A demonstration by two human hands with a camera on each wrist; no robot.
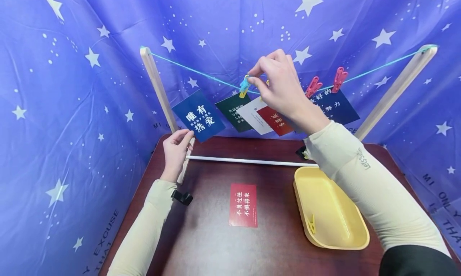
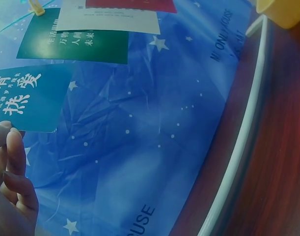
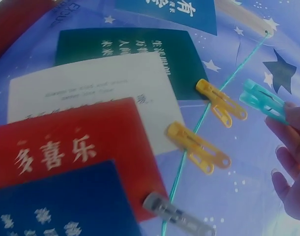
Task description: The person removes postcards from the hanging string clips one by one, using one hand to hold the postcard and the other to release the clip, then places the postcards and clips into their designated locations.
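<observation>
In the head view my left hand point(image 1: 174, 154) pinches a lower corner of a blue card point(image 1: 199, 116) with white lettering, near the left post. My right hand point(image 1: 282, 86) pinches a turquoise clothespin point(image 3: 261, 100) beside the sagging turquoise string point(image 1: 194, 69); the right wrist view shows it apart from the string. Along the string hang a green card point(image 1: 233, 113), a white card point(image 1: 255, 118), a red card point(image 1: 274, 122) and a dark blue card point(image 1: 343, 108). Yellow clothespins point(image 3: 221, 102), a grey clothespin point(image 3: 177, 215) and pink clothespins point(image 1: 339, 80) grip the string; my right hand partly hides the row.
Wooden posts point(image 1: 156, 84) hold the string's ends, with a white rod point(image 1: 245, 161) low between them. A yellow basket point(image 1: 333, 244) with a yellow clothespin point(image 1: 311, 224) inside stands at right. Another red card point(image 1: 243, 205) lies on the dark table point(image 1: 201, 244). A starry curtain point(image 1: 119, 76) surrounds everything.
</observation>
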